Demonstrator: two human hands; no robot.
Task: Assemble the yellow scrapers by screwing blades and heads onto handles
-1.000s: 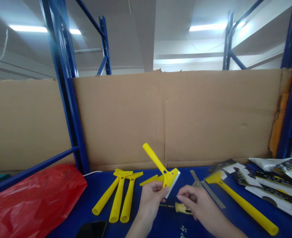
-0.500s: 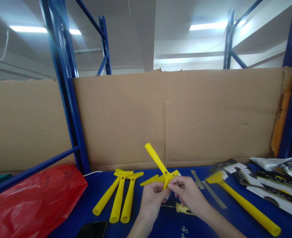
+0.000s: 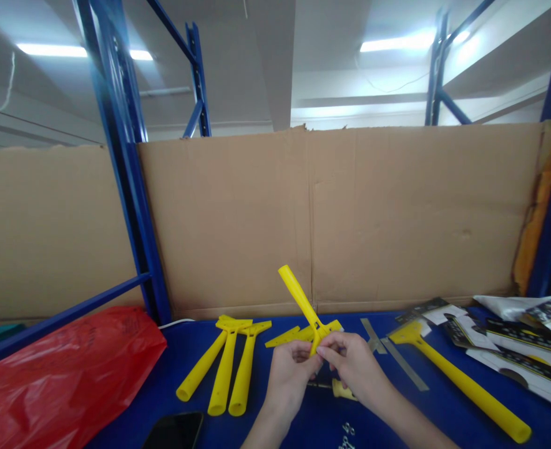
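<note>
The yellow scraper (image 3: 298, 296) is in front of you, held up above the blue tabletop (image 3: 223, 430). Its handle points up and to the left, away from your fingers. Your left hand (image 3: 288, 374) pinches one side of its head between thumb and fingers. Your right hand (image 3: 354, 365) touches the other side, thumb and first finger close together. They hide the spot between them, so I cannot tell whether they pinch the head or something tiny.

Just below your right fingers, a screwdriver (image 3: 343, 390) peeks out from under your hand. Nearer to you are some little silver bits (image 3: 347, 433), too small to tell apart. Just behind your left fingers lie flat yellow pieces (image 3: 282, 337).

To the right of your right fingers are thin metal strips (image 3: 405, 364), then another yellow scraper (image 3: 472, 386), its long handle pointing back toward you. Farther right is a pile of black and white packets (image 3: 528, 349).

To the left of your left fingers lie three yellow handles (image 3: 240, 374), bunched at the top. Nearer to you on that side is a black phone (image 3: 175, 430). Far left sits a shiny red bag (image 3: 69, 374). Past your fingers, at the back, stands a big cardboard wall (image 3: 238, 218).
</note>
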